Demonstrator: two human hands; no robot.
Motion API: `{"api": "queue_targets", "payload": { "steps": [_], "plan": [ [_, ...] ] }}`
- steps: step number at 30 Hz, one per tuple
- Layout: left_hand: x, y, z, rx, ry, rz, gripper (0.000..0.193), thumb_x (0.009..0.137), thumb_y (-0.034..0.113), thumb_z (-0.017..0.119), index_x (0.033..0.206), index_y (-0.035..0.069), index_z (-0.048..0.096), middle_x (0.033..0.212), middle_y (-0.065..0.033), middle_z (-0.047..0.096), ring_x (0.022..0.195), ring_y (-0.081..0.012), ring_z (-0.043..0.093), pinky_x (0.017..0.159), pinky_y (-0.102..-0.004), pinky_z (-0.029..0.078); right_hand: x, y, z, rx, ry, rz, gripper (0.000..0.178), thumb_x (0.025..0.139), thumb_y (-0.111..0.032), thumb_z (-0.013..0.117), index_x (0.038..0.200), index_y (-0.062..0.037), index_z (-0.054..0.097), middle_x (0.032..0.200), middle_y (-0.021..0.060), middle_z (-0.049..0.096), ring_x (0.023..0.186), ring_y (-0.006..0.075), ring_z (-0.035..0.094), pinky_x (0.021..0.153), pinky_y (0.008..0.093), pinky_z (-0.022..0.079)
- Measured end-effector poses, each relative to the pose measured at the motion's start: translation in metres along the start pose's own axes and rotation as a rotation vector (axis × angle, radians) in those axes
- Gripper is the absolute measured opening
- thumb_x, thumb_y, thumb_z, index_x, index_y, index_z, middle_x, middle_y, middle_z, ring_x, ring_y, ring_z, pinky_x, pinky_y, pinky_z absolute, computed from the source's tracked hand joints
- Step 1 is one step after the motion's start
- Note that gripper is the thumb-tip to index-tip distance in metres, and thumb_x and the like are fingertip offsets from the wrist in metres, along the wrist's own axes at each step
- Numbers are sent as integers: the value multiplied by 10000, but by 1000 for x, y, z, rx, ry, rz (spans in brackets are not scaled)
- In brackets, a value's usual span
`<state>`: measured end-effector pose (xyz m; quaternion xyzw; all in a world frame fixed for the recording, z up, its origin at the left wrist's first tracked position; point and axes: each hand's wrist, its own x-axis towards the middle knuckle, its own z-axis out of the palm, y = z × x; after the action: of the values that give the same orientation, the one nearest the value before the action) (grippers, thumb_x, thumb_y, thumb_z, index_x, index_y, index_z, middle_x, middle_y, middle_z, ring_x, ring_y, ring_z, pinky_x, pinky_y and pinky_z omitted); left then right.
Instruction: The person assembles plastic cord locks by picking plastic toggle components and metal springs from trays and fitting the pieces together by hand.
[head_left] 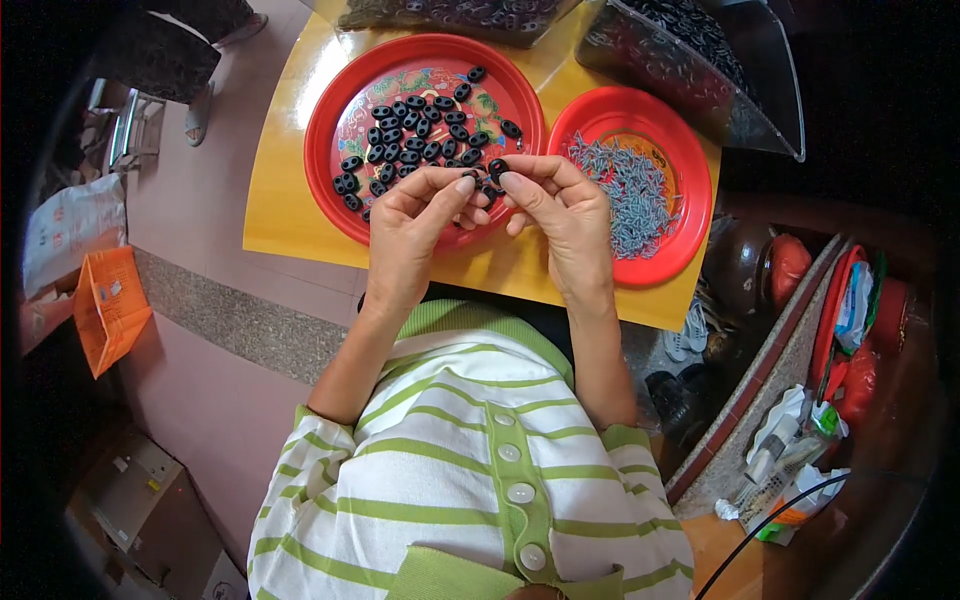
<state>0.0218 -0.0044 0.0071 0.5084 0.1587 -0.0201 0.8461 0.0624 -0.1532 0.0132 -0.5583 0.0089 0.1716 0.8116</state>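
Over the near right side of a large red round tray (325, 95), both my hands are raised close together. My right hand (565, 205) pinches a small black oval piece with two holes (498, 168) between thumb and fingertips. Just beside it, my left hand (415, 215) has thumb and forefinger pressed together; a dark bit shows at the tips, too small and covered to name. Many similar black two-hole pieces (414, 143) lie loose in the tray, some hidden behind my fingers. To the right, a smaller red tray (697, 215) holds a heap of small grey screws (630, 205).
Both trays rest on a yellow table (275, 200). Clear bins of dark parts stand at its far side, one bin (690, 75) behind the screws. Another person's foot (198, 112) and an orange bag (110, 305) are on the left. A cluttered ledge (735, 400) lies right.
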Motion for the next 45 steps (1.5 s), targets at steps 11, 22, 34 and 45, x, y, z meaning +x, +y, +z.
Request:
{"api": "queue_targets", "payload": {
  "steps": [11,22,34,45],
  "plan": [
    [2,-2,0,28,-12,31,150,888,77,574,982,-31,617,827,-86,654,698,-105,612,655,-214,490,-2,0,4,-114,8,-77,178,838,-42,639,1007,12,623,864,46,652,652,52,573,542,162,471],
    [5,-3,-1,70,-9,38,156,887,71,574,996,-30,621,830,-80,656,703,-101,611,662,-212,492,-2,0,6,-221,38,-123,186,839,-41,640,1020,1,627,897,38,645,636,36,546,549,153,449],
    [10,-3,-4,12,-20,-16,166,887,82,575,1002,-27,626,836,-80,653,712,-105,614,669,-210,489,1,4,5,-402,71,-206,160,848,-50,629,1001,-2,631,903,33,652,664,37,575,559,181,490],
    [12,-4,-2,-14,-33,-17,187,889,95,578,1026,-23,629,838,-73,652,712,-98,611,657,-206,493,3,5,8,-263,41,-170,146,854,-28,615,993,13,625,887,42,648,698,47,595,577,183,497]
  ]
}}
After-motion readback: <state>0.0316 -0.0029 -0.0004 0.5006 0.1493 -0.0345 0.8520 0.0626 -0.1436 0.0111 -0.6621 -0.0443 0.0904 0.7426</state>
